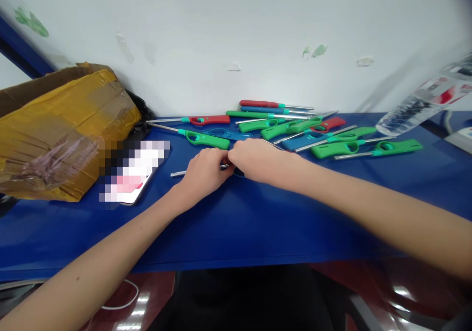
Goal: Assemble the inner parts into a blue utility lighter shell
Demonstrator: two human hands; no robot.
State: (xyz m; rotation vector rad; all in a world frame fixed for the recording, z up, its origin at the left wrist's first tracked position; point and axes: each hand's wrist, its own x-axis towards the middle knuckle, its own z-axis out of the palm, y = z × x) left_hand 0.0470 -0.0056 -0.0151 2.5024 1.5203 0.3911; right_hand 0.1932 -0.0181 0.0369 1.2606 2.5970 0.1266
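My left hand (pixel 208 169) is closed around a long-necked gas lighter, whose metal tube (pixel 178 173) sticks out to the left. Against its fingertips, my right hand (pixel 254 160) is closed with its back turned up. A short dark metallic piece shows between the two hands; whatever the right fingers hold is hidden. Just beyond the hands lie a green gas lighter (pixel 210 140), a blue lighter (pixel 232 135) and a red lighter (pixel 211 120). Several more green, blue and red lighters are piled to the right, such as a green one (pixel 334 149).
A brown-taped cardboard box (pixel 66 134) stands on the left of the blue table (pixel 250 227). Near it lies a phone (pixel 136 173) with a blurred-out screen. At the right, a clear plastic bottle (pixel 416 107) leans in view. A white wall (pixel 221 31) closes off the back.
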